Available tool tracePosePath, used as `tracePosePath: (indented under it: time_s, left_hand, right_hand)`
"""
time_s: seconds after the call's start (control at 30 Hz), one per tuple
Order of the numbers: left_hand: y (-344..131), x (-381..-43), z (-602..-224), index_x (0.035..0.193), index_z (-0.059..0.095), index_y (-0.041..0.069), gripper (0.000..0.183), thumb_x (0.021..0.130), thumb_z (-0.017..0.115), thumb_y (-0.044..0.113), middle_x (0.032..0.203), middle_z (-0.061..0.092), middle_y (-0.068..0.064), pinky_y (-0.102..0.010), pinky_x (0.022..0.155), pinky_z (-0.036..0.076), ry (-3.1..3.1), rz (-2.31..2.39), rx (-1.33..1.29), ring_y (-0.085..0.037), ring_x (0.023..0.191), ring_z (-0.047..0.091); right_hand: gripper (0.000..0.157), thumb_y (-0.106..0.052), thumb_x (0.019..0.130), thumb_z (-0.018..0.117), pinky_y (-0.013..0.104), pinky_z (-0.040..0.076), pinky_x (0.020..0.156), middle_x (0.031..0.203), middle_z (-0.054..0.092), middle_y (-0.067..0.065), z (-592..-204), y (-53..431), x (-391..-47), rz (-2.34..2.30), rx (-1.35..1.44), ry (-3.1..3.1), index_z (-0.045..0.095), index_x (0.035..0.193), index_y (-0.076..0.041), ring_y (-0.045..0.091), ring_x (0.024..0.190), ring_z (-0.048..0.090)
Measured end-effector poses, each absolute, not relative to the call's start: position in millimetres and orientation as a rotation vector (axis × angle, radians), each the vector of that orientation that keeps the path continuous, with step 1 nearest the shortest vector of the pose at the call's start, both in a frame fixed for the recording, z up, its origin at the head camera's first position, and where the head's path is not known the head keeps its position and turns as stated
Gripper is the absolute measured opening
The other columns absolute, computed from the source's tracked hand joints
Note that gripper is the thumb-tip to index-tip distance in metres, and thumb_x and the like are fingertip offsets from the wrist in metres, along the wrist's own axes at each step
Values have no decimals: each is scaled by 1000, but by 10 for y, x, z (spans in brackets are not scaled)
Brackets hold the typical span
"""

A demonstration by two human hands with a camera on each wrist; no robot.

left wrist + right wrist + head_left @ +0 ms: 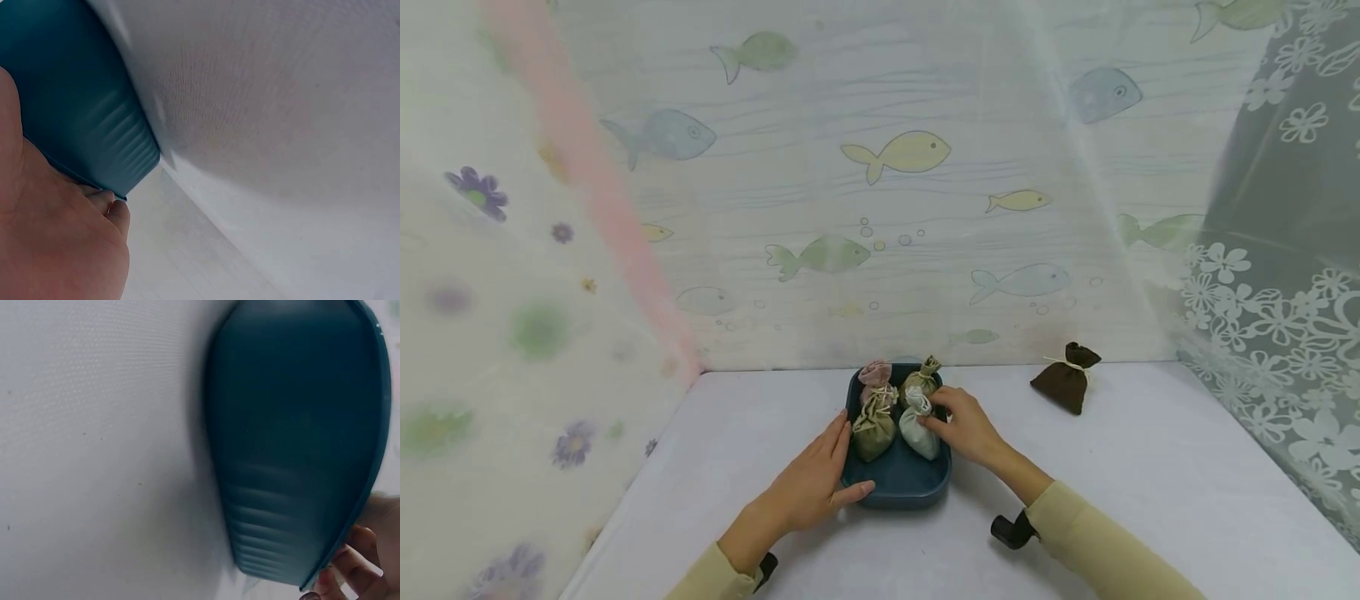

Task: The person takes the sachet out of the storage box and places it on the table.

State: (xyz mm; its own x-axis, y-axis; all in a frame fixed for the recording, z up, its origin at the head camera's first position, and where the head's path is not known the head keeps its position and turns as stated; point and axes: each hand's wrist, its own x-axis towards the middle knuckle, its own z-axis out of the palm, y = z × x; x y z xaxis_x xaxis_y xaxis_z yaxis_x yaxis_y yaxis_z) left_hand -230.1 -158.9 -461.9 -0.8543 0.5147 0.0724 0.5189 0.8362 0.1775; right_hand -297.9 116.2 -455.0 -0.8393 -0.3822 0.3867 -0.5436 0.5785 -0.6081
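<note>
At the middle of the white table (1120,492), it's all about the blue tray (898,482) and the little tied pouches in it! The right hand (967,425) reaches over the right rim, thumb and forefinger drawn in narrow, and looks to be pinching the pale pouch (919,437) near its gathered neck. Opposite, the left hand (808,482) lies along the tray's left side, fingers straight, thumb spread apart toward the near edge, holding no pouch. The step in hand, I judge: handling that pale pouch while the other hand steadies the tray. The next move calls for a sure pinch under the tie and a firm left palm, so its neighbours don't tip.

And what neighbours! A green pouch (874,438) sits just left, a pink pouch (876,372) behind it, an olive pouch (919,384) behind the pale one. Well apart on the right, a brown pouch (1062,387) stands on the table, near the back edge. Around it all, a fish-print curtain (895,83) hangs behind, flowered cloth (490,275) at left, white floral lace (1277,350) at right.
</note>
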Motion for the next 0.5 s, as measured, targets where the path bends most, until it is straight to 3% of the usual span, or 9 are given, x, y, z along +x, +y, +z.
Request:
tracePosePath:
  time_s: [0.13, 0.5]
  left_hand:
    - [-1594, -2306, -4624, 150, 10, 0, 97, 88, 32, 71, 157, -1, -14, -44, 111, 23, -2983, -293, -844, -26, 143, 8]
    - [-1588, -2314, -4641, 150, 8, 1, 96, 89, 33, 70, 157, -2, -13, -43, 111, 22, -2999, -278, -830, -23, 143, 6]
  right_hand:
    - [6, -19, 87, 69, 31, 39, 64, 86, 57, -4, -4488, 1181, -2950, 1172, 790, -2573, 65, 83, -17, 25, 77, 50]
    - [6, -20, 89, 66, 27, 42, 61, 84, 55, -4, -4244, 1237, -2874, 1260, 787, -2534, 64, 85, -16, 12, 75, 51]
